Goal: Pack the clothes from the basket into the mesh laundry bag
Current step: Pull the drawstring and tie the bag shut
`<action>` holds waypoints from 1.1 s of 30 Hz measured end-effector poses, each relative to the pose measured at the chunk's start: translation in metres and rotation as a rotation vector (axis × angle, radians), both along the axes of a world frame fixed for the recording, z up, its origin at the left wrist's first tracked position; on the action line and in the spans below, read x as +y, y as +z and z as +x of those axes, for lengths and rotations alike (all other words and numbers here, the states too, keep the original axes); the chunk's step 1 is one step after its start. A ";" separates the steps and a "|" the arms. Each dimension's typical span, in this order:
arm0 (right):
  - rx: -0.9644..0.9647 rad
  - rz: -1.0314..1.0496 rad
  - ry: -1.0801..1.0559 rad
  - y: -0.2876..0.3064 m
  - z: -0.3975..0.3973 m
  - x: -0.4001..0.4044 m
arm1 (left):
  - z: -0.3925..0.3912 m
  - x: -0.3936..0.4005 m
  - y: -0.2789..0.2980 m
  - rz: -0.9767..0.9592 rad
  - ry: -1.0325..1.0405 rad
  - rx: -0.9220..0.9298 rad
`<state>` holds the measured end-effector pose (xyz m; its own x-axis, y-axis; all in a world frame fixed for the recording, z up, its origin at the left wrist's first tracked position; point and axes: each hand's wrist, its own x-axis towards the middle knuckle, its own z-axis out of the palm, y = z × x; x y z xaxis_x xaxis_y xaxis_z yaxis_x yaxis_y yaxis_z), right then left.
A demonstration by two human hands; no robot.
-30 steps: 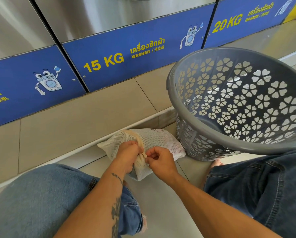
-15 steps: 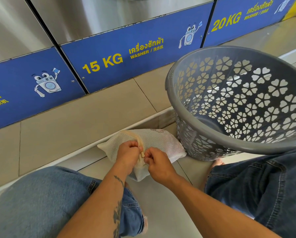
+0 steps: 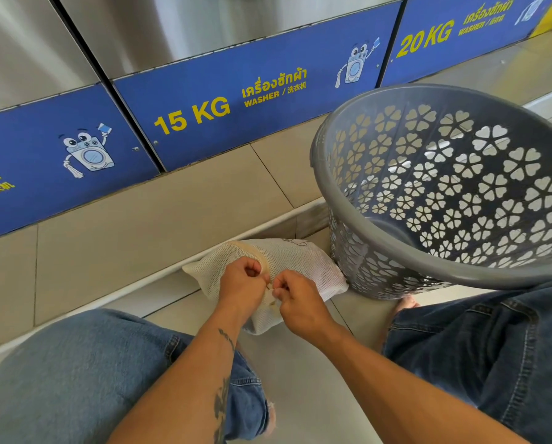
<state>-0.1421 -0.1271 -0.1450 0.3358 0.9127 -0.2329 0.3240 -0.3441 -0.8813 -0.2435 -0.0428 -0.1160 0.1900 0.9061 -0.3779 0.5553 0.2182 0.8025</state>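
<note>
Bag (image 3: 303, 261), white mesh, stuffed and lying on the floor against the basket (image 3: 406, 251) (whose visible inside shows no clothes). Left hand (image 3: 241, 283) and right hand (image 3: 297, 299) both pinch its beige closure at mid-bag, fingertips nearly touching. Soft, light, likely slumps when lifted; best taken by the gathered fabric just beyond the pinch.

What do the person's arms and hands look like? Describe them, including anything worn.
Both forearms are bare, with no sleeves, gloves, watch or rings visible. The left forearm carries dark tattoos, one near the wrist and a longer one further up. The right forearm shows no markings.
</note>
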 end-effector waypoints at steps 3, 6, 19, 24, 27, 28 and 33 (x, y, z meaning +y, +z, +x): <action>0.029 -0.045 0.006 0.000 0.004 0.001 | 0.000 -0.001 0.000 0.004 -0.035 0.005; 0.035 -0.090 0.022 -0.001 0.009 0.001 | -0.001 -0.001 0.000 -0.034 -0.071 -0.019; -0.010 -0.109 0.140 0.001 0.016 -0.004 | 0.002 0.007 0.002 -0.153 -0.221 0.030; 0.053 -0.111 0.077 -0.006 0.013 -0.009 | 0.000 0.010 -0.001 -0.321 -0.194 0.007; 0.083 -0.081 0.014 -0.009 0.012 -0.010 | -0.001 0.011 -0.002 -0.463 -0.090 -0.081; 0.091 -0.066 -0.017 -0.010 0.011 -0.010 | -0.001 0.012 -0.003 -0.486 -0.074 -0.097; 0.077 0.049 -0.109 -0.006 -0.003 -0.009 | 0.001 0.016 0.000 -0.542 0.028 -0.139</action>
